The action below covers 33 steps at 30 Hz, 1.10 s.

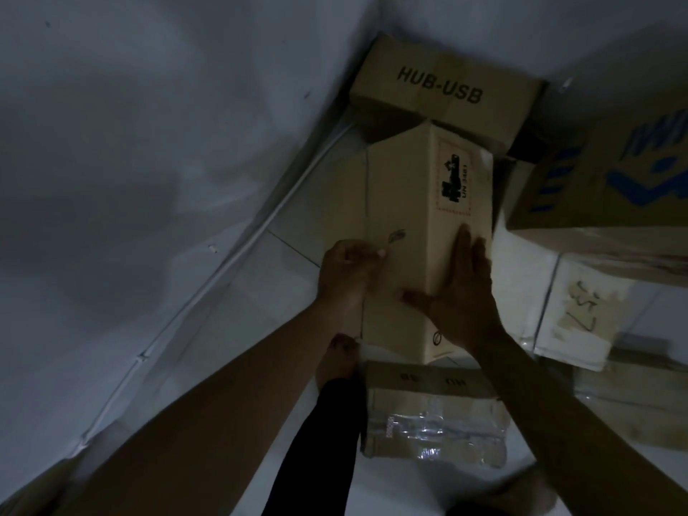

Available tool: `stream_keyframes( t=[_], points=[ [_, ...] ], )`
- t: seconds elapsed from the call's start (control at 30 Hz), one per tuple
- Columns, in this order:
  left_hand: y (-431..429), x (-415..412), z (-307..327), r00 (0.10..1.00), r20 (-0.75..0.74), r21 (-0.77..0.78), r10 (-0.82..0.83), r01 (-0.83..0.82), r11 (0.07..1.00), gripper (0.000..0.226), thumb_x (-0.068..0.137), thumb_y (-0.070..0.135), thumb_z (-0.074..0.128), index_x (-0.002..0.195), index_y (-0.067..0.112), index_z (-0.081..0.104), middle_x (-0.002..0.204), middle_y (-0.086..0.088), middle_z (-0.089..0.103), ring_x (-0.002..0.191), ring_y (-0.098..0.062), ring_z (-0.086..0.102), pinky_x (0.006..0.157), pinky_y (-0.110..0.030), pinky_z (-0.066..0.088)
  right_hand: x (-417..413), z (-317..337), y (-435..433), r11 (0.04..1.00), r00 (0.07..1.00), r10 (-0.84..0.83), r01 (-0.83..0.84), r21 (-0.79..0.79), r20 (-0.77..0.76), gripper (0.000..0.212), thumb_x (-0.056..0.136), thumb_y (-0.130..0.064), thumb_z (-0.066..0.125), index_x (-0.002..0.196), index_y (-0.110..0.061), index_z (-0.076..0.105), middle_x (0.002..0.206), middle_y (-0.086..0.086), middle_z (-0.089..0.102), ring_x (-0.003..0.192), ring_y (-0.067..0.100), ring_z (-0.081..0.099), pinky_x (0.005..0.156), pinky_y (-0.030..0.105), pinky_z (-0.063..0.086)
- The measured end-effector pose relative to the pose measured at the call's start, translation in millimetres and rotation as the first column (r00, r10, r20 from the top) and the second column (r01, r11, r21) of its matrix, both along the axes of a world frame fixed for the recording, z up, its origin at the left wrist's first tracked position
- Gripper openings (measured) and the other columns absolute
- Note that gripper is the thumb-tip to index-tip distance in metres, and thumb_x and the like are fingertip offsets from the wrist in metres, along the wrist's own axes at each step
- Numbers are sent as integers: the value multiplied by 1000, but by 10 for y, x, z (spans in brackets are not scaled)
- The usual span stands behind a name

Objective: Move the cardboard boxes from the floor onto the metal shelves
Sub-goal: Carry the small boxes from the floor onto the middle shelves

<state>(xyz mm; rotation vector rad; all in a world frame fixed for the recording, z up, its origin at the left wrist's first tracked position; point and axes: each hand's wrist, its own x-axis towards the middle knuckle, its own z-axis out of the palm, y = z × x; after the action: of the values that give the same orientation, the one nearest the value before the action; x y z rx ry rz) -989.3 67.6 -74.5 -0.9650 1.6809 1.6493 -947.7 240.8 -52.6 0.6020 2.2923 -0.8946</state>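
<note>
A white wall (130,162) fills the left, meeting the tiled floor (290,292) along a slanting line. At far right sits a blue-printed box (603,180), with a white box (580,310) marked in pen just near of it. In the middle the person holds a pale box (402,202), one corner edge turned up. Its far end reaches the HUB-USB box (439,87) by the wall and its near end is just beyond a taped box (435,415). Whether it touches the floor cannot be told. The right hand (461,292) presses flat on its right face, fingers straight and thumb spread across the edge. The left hand (348,270) grips its left edge with curled fingers. A bare foot (338,363) stands below.
</note>
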Motion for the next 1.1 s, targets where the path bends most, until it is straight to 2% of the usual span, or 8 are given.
stream_keyframes(
  t=[0.13,0.23,0.37,0.47,0.53,0.8,0.93,1.1],
  points=[
    [-216,-25,-126,959,138,-312,-248,280,908,104,57,64,82,142,19,44,143,-8,43,127,-25,48,107,-43,44,-42,-92,94,985,996,-88,84,-148,-17,140,63,-58,85,158,-36,-15,169,2,-5,154,33,3,120,63,19],
    [-362,-24,-137,952,201,-208,-232,273,939,129,38,74,79,147,19,38,145,-4,46,129,-27,49,108,-47,44,-76,-124,161,952,988,-152,150,-269,13,138,65,-49,88,158,-37,-12,167,3,3,153,32,12,118,62,26],
    [-535,52,-59,975,185,-111,-126,148,983,84,56,51,89,129,17,63,124,-3,68,106,-22,67,94,-40,55,-89,9,180,897,975,-212,220,-384,66,123,75,-32,85,160,-35,-5,165,4,19,147,33,28,114,59,35],
    [-647,254,182,989,115,-98,-92,103,990,66,58,43,90,117,23,68,116,3,70,99,-14,68,81,-29,56,-72,282,262,746,935,-327,343,-571,133,104,68,-21,81,155,-35,24,142,3,53,124,28,57,88,43,58],
    [-700,450,442,997,54,-89,-57,61,994,70,60,38,89,123,21,65,118,3,69,100,-13,67,77,-26,53,14,509,326,694,935,-314,343,-633,163,95,68,-15,78,150,-35,34,131,0,62,111,21,66,74,29,61],
    [-653,1221,2083,990,-130,-18,47,-50,999,69,72,28,83,133,29,51,126,6,62,111,-15,64,84,-35,56,731,1909,444,650,959,-256,263,-713,121,97,70,-12,79,152,-29,31,136,0,60,116,18,65,80,32,60],
    [-692,1667,3148,978,-206,-8,33,-36,999,80,57,37,86,130,27,56,127,2,63,113,-19,64,93,-43,55,1103,2824,597,651,981,-185,171,-740,65,94,71,-11,78,152,-27,31,140,6,57,121,25,62,83,34,59],
    [-714,2569,4605,918,-377,-60,120,-154,986,72,60,43,80,128,31,60,128,-2,64,113,-23,64,90,-43,54,1571,4073,566,638,998,59,-59,-768,-27,106,67,-15,81,154,-25,21,146,5,50,126,23,57,87,32,59]
  ],
)
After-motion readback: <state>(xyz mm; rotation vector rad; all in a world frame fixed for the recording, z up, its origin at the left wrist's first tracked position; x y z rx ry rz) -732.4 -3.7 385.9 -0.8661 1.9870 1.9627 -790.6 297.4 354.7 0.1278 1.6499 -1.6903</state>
